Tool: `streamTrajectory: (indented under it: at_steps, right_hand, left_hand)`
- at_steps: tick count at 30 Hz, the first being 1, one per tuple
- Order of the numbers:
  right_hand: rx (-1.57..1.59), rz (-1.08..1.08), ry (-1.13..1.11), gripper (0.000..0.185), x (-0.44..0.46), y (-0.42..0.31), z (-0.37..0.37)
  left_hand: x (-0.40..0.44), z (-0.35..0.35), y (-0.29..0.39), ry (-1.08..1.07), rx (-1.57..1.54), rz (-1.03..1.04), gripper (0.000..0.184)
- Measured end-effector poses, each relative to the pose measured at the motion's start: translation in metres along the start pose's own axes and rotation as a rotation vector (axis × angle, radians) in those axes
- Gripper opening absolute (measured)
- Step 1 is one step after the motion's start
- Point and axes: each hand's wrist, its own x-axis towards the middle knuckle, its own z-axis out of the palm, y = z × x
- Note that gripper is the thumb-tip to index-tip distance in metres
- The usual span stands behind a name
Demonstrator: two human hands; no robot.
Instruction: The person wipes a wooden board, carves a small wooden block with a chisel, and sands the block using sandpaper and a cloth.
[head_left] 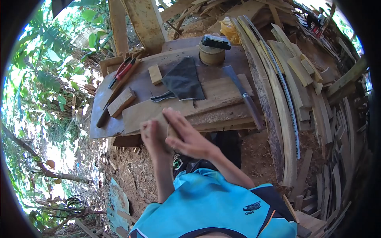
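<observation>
My left hand point(153, 137), blurred by motion, is raised at the near edge of a wooden workbench point(137, 79); its fingers look partly bent. Close beside it, my right hand point(186, 137) has its fingers stretched out and its thumb apart. A small brownish shape shows between the palms, too unclear to name. Beyond the hands, a dark cloth point(184, 81) lies partly on a wide board point(147, 115). A small wood block point(155, 74) and a larger block point(121, 102) are to its left. A knife point(242, 91) lies across the board's right end.
Red-handled pliers point(125, 71) and a long-handled tool point(105, 113) lie at the bench's left. A black object rests on a round container point(211, 53) at the back. Long planks point(266, 99) and a toothed saw blade point(283, 85) stretch along the right.
</observation>
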Motion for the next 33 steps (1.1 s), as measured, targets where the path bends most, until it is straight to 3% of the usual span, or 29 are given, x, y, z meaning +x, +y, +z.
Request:
streamTrajectory:
  at_steps: [1,3,5,6,9,10,13,14,17,20,22,25,26,27,28,29,31,32,33]
  right_hand:
    - [-0.111,0.04,-0.048,0.069,-0.004,-0.006,0.002]
    - [0.117,0.087,-0.049,0.072,0.011,0.001,-0.007]
    - [0.411,0.07,0.012,0.075,0.031,0.008,-0.02]
    - [0.343,0.024,0.028,0.077,0.03,0.01,-0.019]
    - [0.854,0.051,-0.039,0.075,0.016,0.007,-0.014]
    - [0.715,0.028,0.001,0.075,0.015,0.006,-0.012]
    - [0.483,-0.078,0.15,0.069,0.028,0.016,-0.009]
    - [0.407,-0.045,0.174,0.071,0.034,0.02,-0.014]
    - [0.179,0.019,0.169,0.073,0.04,0.029,-0.022]
    - [-0.125,-0.046,0.043,0.067,0.012,0.017,-0.005]
    - [0.134,-0.068,0.116,0.061,0.016,0.03,-0.005]
    - [0.438,0.021,0.204,0.058,0.026,0.033,-0.016]
    - [0.459,-0.006,0.171,0.058,0.019,0.029,-0.01]
    - [0.476,-0.037,0.138,0.058,0.014,0.019,-0.008]
    - [0.006,-0.244,0.07,0.06,0.0,0.006,-0.013]
    - [0.069,-0.245,0.079,0.061,0.002,0.01,-0.012]
    - [0.202,-0.239,0.113,0.064,0.014,0.025,-0.012]
    - [0.14,-0.063,0.206,0.066,0.031,0.031,-0.023]
    - [0.15,-0.081,0.195,0.067,0.029,0.029,-0.018]
  left_hand:
    - [0.011,-0.014,-0.001,-0.155,-0.002,0.049,0.022]
    - [0.004,-0.01,-0.004,-0.109,0.21,0.038,0.02]
    - [-0.011,-0.009,-0.02,-0.171,0.171,0.0,0.019]
    - [-0.012,-0.008,-0.025,-0.202,0.147,-0.015,0.019]
    - [0.008,-0.002,-0.03,-0.175,0.059,-0.003,0.021]
    - [0.014,0.004,-0.031,-0.111,0.089,0.024,0.028]
    - [0.007,0.02,-0.019,-0.295,0.136,-0.087,0.037]
    - [0.0,0.02,-0.024,-0.314,-0.065,-0.223,0.049]
    - [-0.012,0.022,-0.029,-0.368,0.048,-0.098,0.055]
    - [0.013,0.012,-0.029,-0.423,-0.223,-0.064,0.054]
    - [0.006,0.009,-0.03,-0.426,-0.221,-0.03,0.048]
    - [-0.023,0.01,-0.045,-0.483,0.27,0.178,0.048]
    - [-0.019,0.008,-0.042,-0.466,0.301,0.244,0.041]
    - [-0.009,0.011,-0.035,-0.452,0.069,0.196,0.036]
    - [-0.001,0.013,-0.028,-0.432,-0.162,0.139,0.03]
    - [0.003,0.013,-0.024,-0.405,-0.391,0.077,0.025]
    - [0.0,0.003,-0.024,-0.393,-0.337,0.03,0.027]
    - [-0.003,0.001,-0.022,-0.384,-0.363,0.017,0.03]
    - [-0.005,0.002,-0.019,-0.381,-0.393,0.011,0.033]
